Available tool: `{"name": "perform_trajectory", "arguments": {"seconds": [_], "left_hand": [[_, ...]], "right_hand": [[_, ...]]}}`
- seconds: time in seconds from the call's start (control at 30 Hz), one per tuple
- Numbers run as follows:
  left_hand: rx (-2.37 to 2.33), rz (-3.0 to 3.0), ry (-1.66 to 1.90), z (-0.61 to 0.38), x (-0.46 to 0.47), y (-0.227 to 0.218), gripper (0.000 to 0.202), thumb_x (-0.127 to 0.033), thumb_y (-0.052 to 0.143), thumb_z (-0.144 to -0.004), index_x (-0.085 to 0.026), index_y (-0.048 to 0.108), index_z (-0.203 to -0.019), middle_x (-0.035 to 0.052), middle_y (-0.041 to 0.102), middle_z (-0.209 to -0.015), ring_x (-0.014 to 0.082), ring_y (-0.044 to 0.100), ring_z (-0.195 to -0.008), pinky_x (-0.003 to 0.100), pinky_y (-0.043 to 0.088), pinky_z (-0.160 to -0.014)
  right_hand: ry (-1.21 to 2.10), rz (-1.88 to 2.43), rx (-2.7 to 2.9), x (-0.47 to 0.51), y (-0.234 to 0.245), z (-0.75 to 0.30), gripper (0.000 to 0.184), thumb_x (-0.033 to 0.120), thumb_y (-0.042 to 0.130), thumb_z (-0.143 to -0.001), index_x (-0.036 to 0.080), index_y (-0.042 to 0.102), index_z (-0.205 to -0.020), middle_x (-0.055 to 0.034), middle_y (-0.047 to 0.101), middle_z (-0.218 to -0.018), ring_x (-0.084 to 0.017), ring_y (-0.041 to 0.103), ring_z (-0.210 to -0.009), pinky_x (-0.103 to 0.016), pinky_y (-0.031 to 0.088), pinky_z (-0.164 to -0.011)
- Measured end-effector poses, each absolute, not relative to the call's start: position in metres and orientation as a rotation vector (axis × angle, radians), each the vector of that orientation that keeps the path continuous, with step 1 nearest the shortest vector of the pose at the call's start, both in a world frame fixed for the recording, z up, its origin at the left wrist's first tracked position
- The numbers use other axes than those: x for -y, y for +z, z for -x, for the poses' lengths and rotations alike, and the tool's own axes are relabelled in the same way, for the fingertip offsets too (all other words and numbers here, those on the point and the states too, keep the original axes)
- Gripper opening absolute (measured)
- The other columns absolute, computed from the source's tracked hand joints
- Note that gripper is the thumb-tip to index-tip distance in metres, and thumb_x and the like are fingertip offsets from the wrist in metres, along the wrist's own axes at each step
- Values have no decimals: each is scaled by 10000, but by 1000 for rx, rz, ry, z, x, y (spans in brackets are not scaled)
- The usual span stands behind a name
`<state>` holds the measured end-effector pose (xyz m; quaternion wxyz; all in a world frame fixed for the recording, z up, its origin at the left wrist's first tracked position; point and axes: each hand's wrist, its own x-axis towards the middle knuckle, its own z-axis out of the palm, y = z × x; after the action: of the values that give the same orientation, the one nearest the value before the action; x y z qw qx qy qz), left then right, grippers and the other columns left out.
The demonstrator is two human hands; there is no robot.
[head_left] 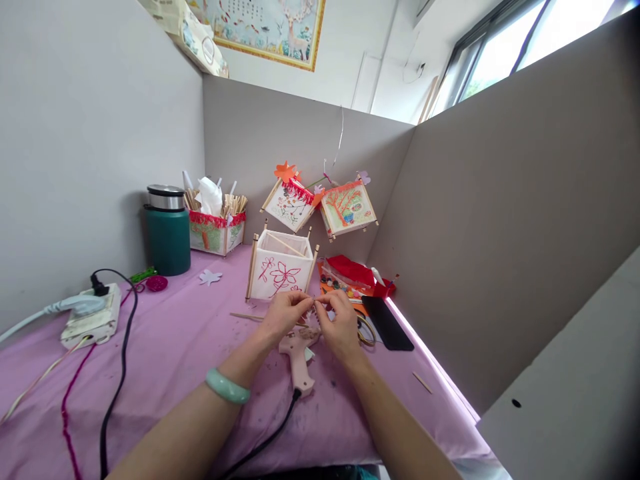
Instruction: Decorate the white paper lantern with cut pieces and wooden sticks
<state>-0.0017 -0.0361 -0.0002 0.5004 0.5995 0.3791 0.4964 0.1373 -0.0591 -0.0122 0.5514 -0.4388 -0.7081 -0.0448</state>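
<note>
My left hand [287, 311] and my right hand [339, 323] meet over the middle of the table, thumbs and forefingers pinched close together. Whatever lies between the fingertips is too small to make out. Under them a pink glue gun [299, 363] lies on the cloth, its black cord running toward me. Just behind the hands stands a white lantern frame [280, 267] with wooden corner sticks and a red flower drawn on its front. A thin wooden stick [246, 316] reaches out from beside my left hand. Scissors [367, 330] lie partly hidden beside my right hand.
Two decorated lanterns [349, 208] hang behind. At left are a green flask [169, 233], a box of sticks [210, 237], a paper flower [210, 277] and a power strip [93, 319] with cords. A black phone [387, 323] and red cloth [350, 270] lie right. Grey partitions [500, 200] enclose the table.
</note>
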Motion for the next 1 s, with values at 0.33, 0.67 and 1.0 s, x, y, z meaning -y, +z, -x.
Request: {"name": "perform_trajectory", "arguments": {"seconds": [0.33, 0.67, 1.0], "left_hand": [[-829, -1381, 1163, 2, 39, 4, 267, -380, 686, -623, -131, 598, -665, -36, 521, -570, 77, 479, -486, 202, 425, -479], [-814, -1330, 1201, 2, 36, 3, 303, -415, 688, -622, -127, 603, -666, -15, 537, -591, 99, 492, -542, 209, 440, -480], [-855, -1252, 1289, 5, 32, -4, 297, -413, 707, -635, -128, 654, -699, 4, 574, -606, 100, 503, -529, 213, 437, -481]], "right_hand": [[329, 1026, 1497, 54, -12, -138, 130, 261, 581, -793, 187, 623, -696, 2, 566, -714, -141, 526, -673, -266, 429, -631], [380, 991, 1477, 49, -8, -146, 237, 364, 548, -840, 174, 688, -817, -41, 646, -839, -176, 586, -817, -307, 447, -771], [-97, 1048, 1618, 57, -2, -160, 194, 311, 521, -879, 189, 647, -796, -34, 606, -818, -154, 560, -784, -262, 431, -717]]}}
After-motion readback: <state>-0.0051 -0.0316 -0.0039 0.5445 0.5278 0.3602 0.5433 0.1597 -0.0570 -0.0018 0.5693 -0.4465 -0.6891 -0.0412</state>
